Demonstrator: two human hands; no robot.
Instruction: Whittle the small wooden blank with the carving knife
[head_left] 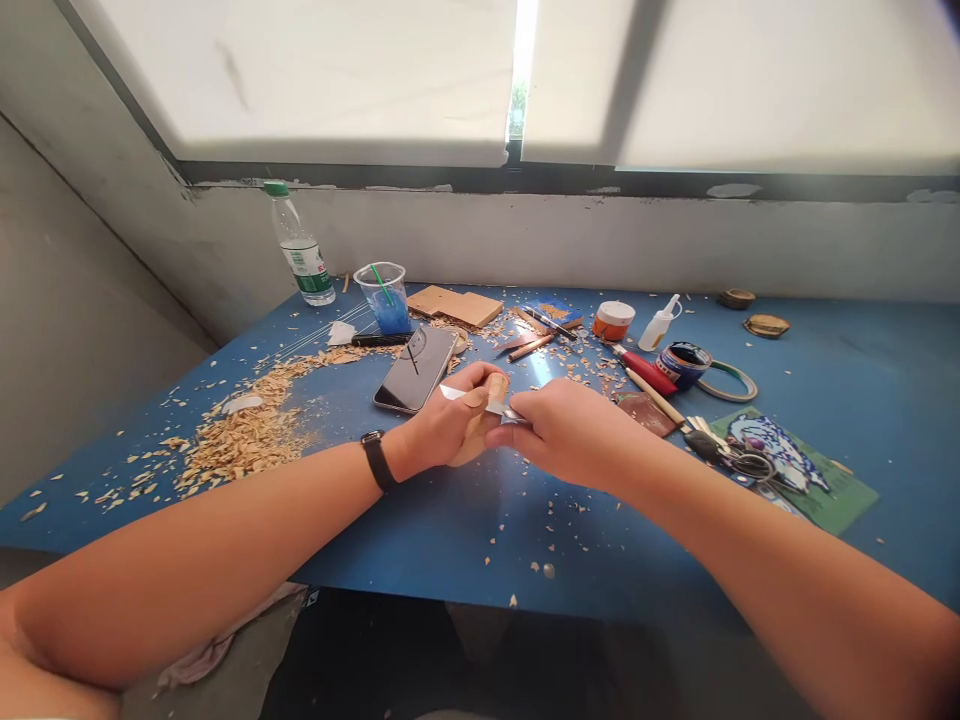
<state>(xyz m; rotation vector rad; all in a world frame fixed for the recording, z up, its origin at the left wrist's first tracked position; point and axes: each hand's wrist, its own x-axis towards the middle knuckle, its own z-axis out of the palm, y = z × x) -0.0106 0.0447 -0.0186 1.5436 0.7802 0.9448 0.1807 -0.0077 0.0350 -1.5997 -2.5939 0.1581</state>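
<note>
My left hand (pixel 448 420) is closed around a small pale piece of wood (pixel 496 388), whose rounded top shows above the fingers. A knife (pixel 496 407) lies across the wood, its bright blade reaching over toward the left thumb. My right hand (pixel 559 425) grips the knife's handle, which is mostly hidden by the fingers. Both hands meet just above the blue table (pixel 420 540). Right behind my left hand lies a smartphone (pixel 417 368) with a dark screen.
Wood shavings (pixel 247 430) are heaped at left. A water bottle (pixel 304 250) and a plastic cup (pixel 386 300) stand behind. Farther right are an orange jar (pixel 613 322), a glue bottle (pixel 658 325), a roll of tape (pixel 727 380), keys (pixel 739 458) and a green painted sheet (pixel 840 490).
</note>
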